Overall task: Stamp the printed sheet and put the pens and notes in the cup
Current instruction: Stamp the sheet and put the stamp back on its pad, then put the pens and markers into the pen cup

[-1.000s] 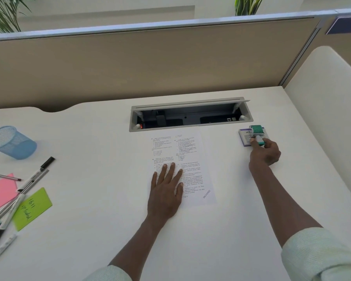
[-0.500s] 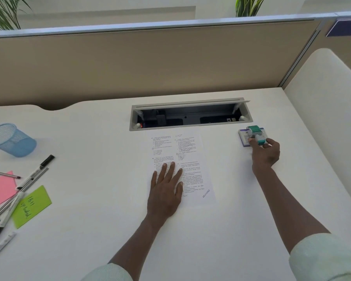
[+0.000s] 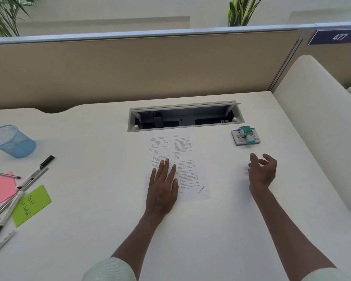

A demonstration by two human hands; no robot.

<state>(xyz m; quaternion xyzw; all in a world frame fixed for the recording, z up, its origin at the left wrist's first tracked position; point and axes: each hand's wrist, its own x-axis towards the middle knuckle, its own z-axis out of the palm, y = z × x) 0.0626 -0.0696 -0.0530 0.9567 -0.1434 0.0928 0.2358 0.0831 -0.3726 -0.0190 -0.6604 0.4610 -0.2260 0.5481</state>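
The printed sheet [image 3: 182, 151] lies mid-desk with a blue "DELIVERED" mark at its lower right corner. My left hand [image 3: 163, 185] rests flat on its lower left part, fingers spread. The green stamp [image 3: 246, 134] sits on its purple ink pad [image 3: 236, 138] to the right. My right hand [image 3: 262, 172] hovers just below it, empty, fingers loosely curled apart. At the far left a blue mesh cup [image 3: 11, 140] lies tilted. Below it are several pens [image 3: 26, 183], a pink note [image 3: 0, 189] and a green note [image 3: 31, 204] with writing on it.
An open cable tray [image 3: 185, 117] is sunk into the desk just above the sheet. A beige partition [image 3: 150, 67] closes the back. A white rounded panel [image 3: 320, 126] borders the right side. Plants stand behind the partition.
My right hand has let go of the stamp, which now rests on the ink pad, and has pulled back toward me. My left hand stays flat on the sheet.
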